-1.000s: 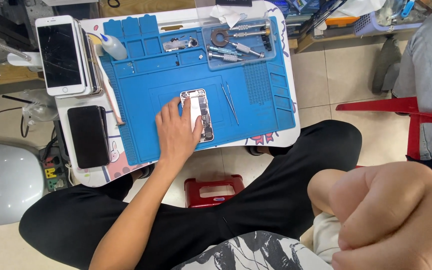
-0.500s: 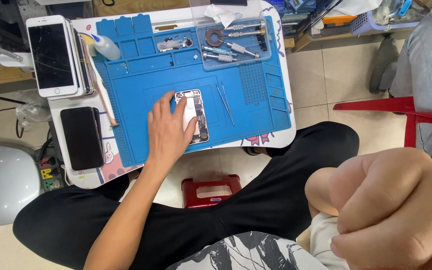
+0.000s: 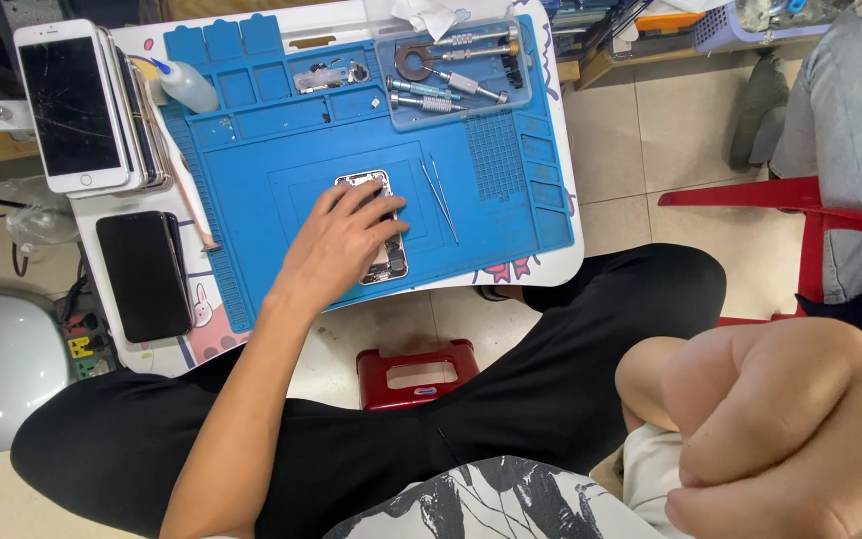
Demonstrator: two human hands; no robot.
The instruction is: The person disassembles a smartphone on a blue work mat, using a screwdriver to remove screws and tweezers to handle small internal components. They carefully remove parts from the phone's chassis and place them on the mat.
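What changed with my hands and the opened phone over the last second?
Little changed. The left hand still lies flat on the opened phone on the blue rubber repair mat, its fingers shifted slightly across it. The right hand stays curled in a fist close to the camera. The metal tweezers beside the phone have not moved. Nothing was picked up or released.

This is a phone repair workshop. A small white counter [image 3: 551,150] carries a blue silicone repair mat [image 3: 271,150] with moulded compartments, and an opened phone [image 3: 383,235] lies on it with its insides exposed. A clear tray [image 3: 526,75] holds precision screwdrivers [image 3: 451,85], with tweezers [image 3: 441,195] just beside the phone. A stack of phones [image 3: 77,105], the top one with a cracked screen, and a black phone [image 3: 144,274] lie at the mat's left edge, near a small squeeze bottle [image 3: 187,88].
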